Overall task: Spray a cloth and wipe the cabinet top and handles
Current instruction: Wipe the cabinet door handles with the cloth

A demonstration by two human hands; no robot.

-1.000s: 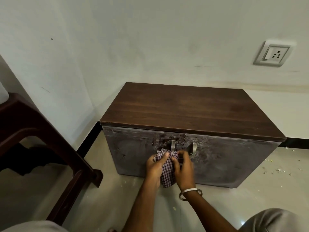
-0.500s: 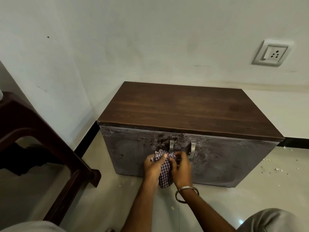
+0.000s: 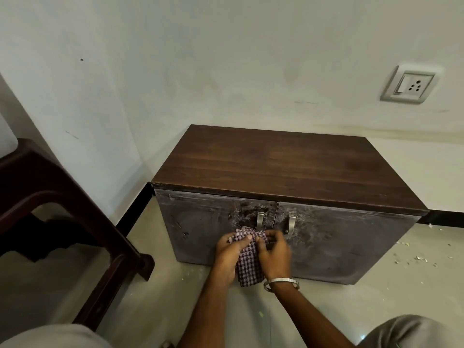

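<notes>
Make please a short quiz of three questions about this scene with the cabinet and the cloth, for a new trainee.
1. True or false: both hands, the left hand and the right hand, hold the checked cloth.
2. Which handle is the cloth nearest? A) the left door handle B) the right door handle C) neither, it lies on the cabinet top
3. Fill in: on the wall, up and to the right of the cabinet, there is a ____.

Key
1. True.
2. A; the cloth sits just below it.
3. Socket with a switch.
</notes>
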